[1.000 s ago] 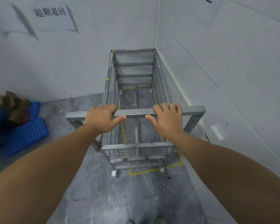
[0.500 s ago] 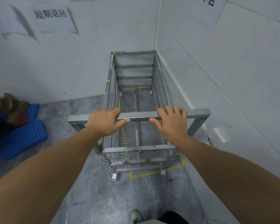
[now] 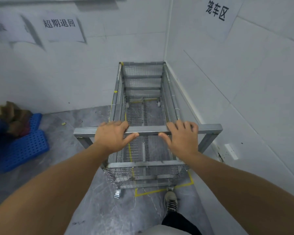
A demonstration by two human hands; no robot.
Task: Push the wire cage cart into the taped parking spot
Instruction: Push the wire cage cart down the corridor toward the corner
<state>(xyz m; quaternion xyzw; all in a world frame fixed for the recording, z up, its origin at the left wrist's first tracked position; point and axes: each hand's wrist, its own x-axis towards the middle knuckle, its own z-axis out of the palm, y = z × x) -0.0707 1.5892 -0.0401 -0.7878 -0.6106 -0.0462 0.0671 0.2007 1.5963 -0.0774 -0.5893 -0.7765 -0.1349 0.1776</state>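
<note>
The wire cage cart [image 3: 143, 78] is a grey metal frame with mesh walls, standing in the corner against both white walls. My left hand [image 3: 111, 135] and my right hand [image 3: 181, 137] both grip its wide handle bar [image 3: 148, 129]. Yellow floor tape [image 3: 153, 191] marks the parking spot; its near line shows just in front of the cart's near casters, and its left line runs under the mesh floor. The cart's left caster [image 3: 117, 194] sits a little left of the tape corner.
Blue perforated plastic pallets [image 3: 22, 148] with crumpled cardboard [image 3: 14, 114] lie on the floor at the left. Paper signs hang on both walls. My right foot [image 3: 171, 201] stands on the grey floor just behind the cart, near the right wall.
The cart has rolled slightly farther into the corner with both hands still on the bar. My right foot has stepped forward into view behind it.
</note>
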